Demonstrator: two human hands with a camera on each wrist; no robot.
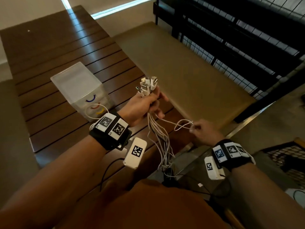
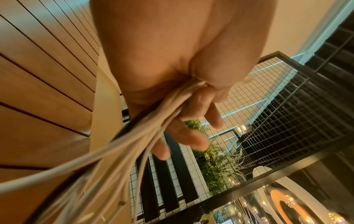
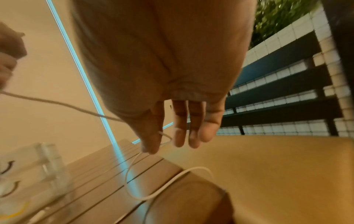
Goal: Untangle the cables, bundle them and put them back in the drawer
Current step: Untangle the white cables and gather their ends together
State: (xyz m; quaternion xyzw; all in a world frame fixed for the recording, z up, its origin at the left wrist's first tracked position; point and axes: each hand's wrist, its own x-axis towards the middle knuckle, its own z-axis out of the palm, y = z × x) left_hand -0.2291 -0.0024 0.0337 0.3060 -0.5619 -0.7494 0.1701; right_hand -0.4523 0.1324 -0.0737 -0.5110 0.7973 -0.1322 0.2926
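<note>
My left hand [image 1: 149,103] grips a bunch of white cables [image 1: 158,133] just below their plugs [image 1: 147,85], which stick up above the fist. The strands hang down from the fist towards my lap; in the left wrist view the cables [image 2: 153,122] run out under my curled fingers. My right hand [image 1: 200,128] pinches one cable loop [image 1: 183,125] pulled sideways out of the bunch; in the right wrist view thumb and forefinger hold the thin strand [image 3: 162,134]. A small clear plastic drawer unit [image 1: 82,90] with coloured handles stands on the slatted wooden table [image 1: 49,63], left of my hands.
A tan cushioned bench [image 1: 189,68] lies beyond my hands. Black wire-mesh railing [image 1: 247,38] borders it at the right. One white cable runs from the drawer unit's front towards my left wrist band [image 1: 109,128]. Black leads hang at my lap.
</note>
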